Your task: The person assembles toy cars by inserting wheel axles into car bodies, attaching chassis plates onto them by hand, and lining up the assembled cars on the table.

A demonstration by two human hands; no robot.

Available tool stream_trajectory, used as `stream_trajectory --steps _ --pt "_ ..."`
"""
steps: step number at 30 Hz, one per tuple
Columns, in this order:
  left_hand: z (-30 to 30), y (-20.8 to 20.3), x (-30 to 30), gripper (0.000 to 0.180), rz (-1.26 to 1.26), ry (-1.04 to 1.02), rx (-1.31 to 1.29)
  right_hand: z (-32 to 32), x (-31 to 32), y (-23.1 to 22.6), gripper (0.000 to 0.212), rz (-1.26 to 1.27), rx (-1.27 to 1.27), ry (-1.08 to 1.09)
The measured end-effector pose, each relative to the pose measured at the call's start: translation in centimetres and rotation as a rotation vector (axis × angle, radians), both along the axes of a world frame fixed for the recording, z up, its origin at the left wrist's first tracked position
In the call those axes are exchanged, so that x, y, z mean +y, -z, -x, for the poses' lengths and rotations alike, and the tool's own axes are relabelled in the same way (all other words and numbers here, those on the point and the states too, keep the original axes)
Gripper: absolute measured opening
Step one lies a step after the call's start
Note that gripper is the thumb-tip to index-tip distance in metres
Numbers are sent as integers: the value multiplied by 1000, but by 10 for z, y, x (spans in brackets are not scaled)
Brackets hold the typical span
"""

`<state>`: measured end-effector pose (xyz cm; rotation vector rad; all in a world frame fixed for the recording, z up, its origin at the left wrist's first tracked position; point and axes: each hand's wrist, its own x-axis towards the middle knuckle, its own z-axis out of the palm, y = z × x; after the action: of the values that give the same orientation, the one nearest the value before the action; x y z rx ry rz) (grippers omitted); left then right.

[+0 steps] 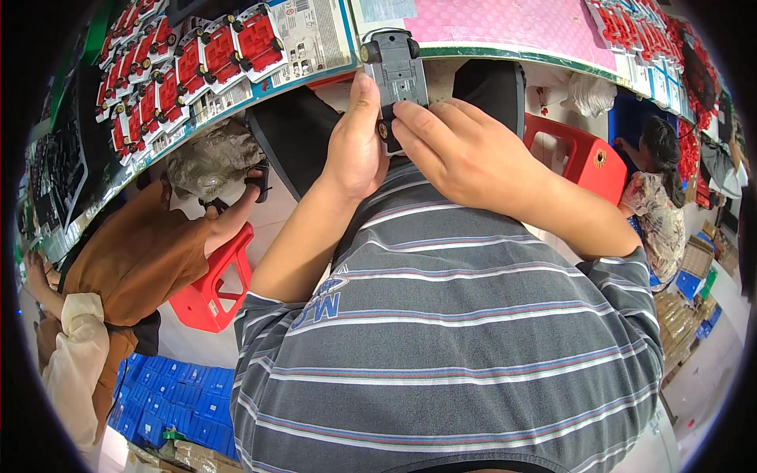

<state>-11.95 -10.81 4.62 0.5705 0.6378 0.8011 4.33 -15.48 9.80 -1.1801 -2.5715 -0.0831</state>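
A toy car (400, 71) with a grey underside turned toward me is in my hands, at the table's front edge. My left hand (355, 150) grips it along its left side, the thumb pointing up beside the body. My right hand (465, 154) is closed at the car's lower right, its fingertips pressing on the underside near a black wheel with a gold hub (384, 131). Two more wheels show at the car's far end. The fingers hide the lower right corner of the car.
Rows of red toy car parts on white pieces (213, 55) cover the table at left. More red parts (631, 31) lie at the far right, past a pink bubble-wrap sheet (505, 24). A person (142, 260) sits at left, another (658, 197) at right. Red stools (217, 284) stand nearby.
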Motion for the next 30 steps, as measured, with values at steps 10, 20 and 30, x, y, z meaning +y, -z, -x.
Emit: stream_trajectory --steps 10,20,30 --pt "8 6 11 58 85 26 -198 -2 4 5 32 -214 47 -1" --pt "3 5 15 63 87 -23 -152 -7 10 14 25 -320 275 -75" --pt "2 -3 10 66 63 -13 -122 -12 23 9 20 -40 625 98"
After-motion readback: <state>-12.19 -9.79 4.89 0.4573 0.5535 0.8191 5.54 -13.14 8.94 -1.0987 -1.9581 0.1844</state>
